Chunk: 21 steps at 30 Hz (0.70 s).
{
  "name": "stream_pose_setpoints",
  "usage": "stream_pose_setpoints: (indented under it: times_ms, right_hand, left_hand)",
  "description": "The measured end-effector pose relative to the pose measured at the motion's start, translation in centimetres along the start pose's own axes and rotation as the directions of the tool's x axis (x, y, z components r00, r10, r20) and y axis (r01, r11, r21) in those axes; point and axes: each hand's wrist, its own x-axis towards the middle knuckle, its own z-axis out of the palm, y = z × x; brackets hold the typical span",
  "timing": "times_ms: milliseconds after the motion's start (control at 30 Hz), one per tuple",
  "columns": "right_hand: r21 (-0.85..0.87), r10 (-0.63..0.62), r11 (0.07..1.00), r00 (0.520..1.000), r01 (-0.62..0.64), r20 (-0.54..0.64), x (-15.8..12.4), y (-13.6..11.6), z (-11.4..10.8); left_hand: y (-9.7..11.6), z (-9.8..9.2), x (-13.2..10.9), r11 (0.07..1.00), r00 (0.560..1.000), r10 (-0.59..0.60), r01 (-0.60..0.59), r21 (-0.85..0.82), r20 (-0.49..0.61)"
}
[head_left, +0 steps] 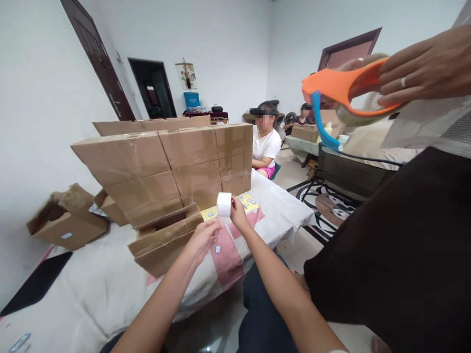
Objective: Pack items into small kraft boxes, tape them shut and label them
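Observation:
My right hand (237, 212) grips a small white roll (224, 203) of labels, held up over the cloth-covered table (91, 289). My left hand (204, 238) is just below and left of the roll, fingers curled in a pinch near its loose end; what they pinch is too small to see. Right under my left hand lies an open cardboard box (165, 242) with its flaps up. A yellow sheet (247, 200) with stickers lies on the cloth behind the roll.
A stack of sealed cardboard boxes (176, 162) stands behind the open box. Open boxes (66, 220) lie at the left. A person in dark clothes (397, 255) stands close at my right, hand holding an orange tape dispenser (342, 90). Two people sit at the back.

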Motion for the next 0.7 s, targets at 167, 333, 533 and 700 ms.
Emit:
stream_pose_setpoints:
  times_ms: [167,333,533,700]
  right_hand:
    - [-0.166,-0.091,0.981,0.995,0.097,0.039,0.7,0.2,-0.8]
    - [-0.284,-0.132,0.948,0.990,0.142,0.054,1.0,0.6,-1.1]
    - [-0.419,-0.150,0.892,0.986,0.169,0.077,0.8,1.3,-1.4]
    - [-0.417,-0.183,0.889,0.982,0.186,0.049,0.8,1.3,-2.2]
  left_hand:
    - [-0.2,-0.6,0.2,0.994,0.998,-0.038,0.043,-0.104,0.051]
    - [0.0,-1.5,-0.4,0.976,0.993,-0.050,0.070,-0.204,0.105]
    - [-0.5,-2.1,-2.2,0.956,0.986,-0.068,0.109,-0.274,0.154]
    - [0.8,-2.5,-3.6,0.961,0.982,-0.003,0.055,-0.272,0.191]
